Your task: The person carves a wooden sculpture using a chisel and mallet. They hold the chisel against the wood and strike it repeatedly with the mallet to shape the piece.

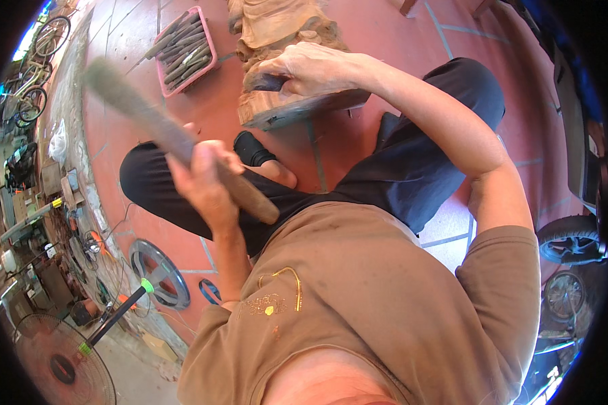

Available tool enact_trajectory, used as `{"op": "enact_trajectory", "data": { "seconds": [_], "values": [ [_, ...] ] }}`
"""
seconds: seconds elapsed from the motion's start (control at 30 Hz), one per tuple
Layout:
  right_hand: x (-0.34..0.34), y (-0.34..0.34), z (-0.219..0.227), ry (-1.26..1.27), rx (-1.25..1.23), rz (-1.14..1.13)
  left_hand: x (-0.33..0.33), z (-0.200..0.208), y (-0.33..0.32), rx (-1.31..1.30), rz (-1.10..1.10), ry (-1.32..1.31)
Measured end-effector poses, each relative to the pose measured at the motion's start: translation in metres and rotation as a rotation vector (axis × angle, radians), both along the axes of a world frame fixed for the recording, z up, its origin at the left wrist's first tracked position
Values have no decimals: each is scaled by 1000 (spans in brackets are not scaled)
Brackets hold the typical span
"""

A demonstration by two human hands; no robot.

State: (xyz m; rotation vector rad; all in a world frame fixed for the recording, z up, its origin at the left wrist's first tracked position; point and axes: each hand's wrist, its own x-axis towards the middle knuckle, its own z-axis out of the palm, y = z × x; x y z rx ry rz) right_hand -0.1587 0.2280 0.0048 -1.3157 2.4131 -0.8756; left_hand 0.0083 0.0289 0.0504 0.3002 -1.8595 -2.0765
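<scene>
Left hand (206,185): fingers wrapped round a wooden club (162,127), which slants up-left over the left thigh, its thick end blurred. Right hand (304,71): fingers bent down against the carved wood block (284,27); can't tell if it's pinching a tool, the knuckles and a dark patch below hide it.

Block sits on the floor (348,145) between the feet, flat cut end toward the person, far end out of frame.

Progress, my read: well past roughing out. Upper part has smooth folds and rounded shapes; the band by the right hand looks coarser and lumpier, so that stretch is probably what's left. Can't judge the hidden side or how fine the finish should be.

Around: pink basket (210,40) full of long dark tools (186,50) just left of the block. Black shoe (251,148) near the block's base. Floor fan (62,369) and cluttered shelf stuff (47,270) lower left, bikes (37,88) beyond. Wheel (571,239) far right, well apart.

In the way: left knee sits under the club, basket is near its thick end, and the right forearm crosses over the block's near end.
</scene>
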Motion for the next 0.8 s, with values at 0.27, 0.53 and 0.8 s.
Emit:
{"op": "enact_trajectory", "data": {
  "seconds": [0.27, 0.53, 0.8],
  "values": [
    [-6, -6, -11, -34, -37, -8, -6, -34, -10, 2, -281, -350],
    [1, -29, -18, 41, 65, 88, -5, -32, -16, 38, -245, -322],
    [-19, -18, -19, -34, -3, -13, -4, -36, -18, 47, -224, -316]
  ]
}}
